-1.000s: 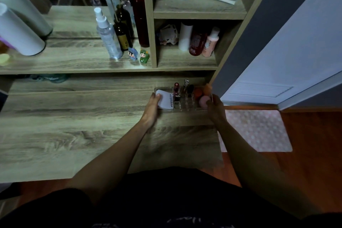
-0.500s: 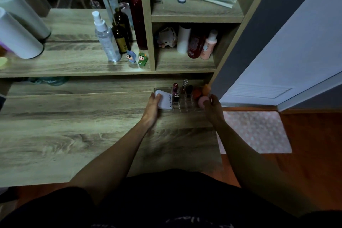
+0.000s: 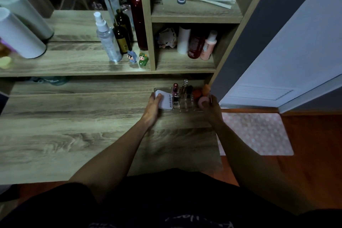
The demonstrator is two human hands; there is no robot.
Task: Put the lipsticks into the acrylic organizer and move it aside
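Note:
A clear acrylic organizer (image 3: 182, 106) stands on the wooden desk near the back right corner, under the shelf. Several lipsticks (image 3: 175, 93) stand upright in its middle slots. A white flat case (image 3: 166, 101) sits in its left part, and orange and pink makeup sponges (image 3: 201, 100) lie in its right part. My left hand (image 3: 152, 108) grips the organizer's left end, fingers over the white case. My right hand (image 3: 211, 110) grips its right end beside the pink sponge.
Above the desk (image 3: 74, 135), the shelf holds a clear spray bottle (image 3: 108, 42), a dark bottle (image 3: 122, 40), two small figurines (image 3: 137, 59) and a white cylinder (image 3: 20, 37). More bottles (image 3: 196, 44) fill the right cubby. A pink mat (image 3: 257, 133) lies on the floor to the right.
Both hands stay on the organizer's ends; it sits in about the same spot near the back right. The view has tilted slightly.

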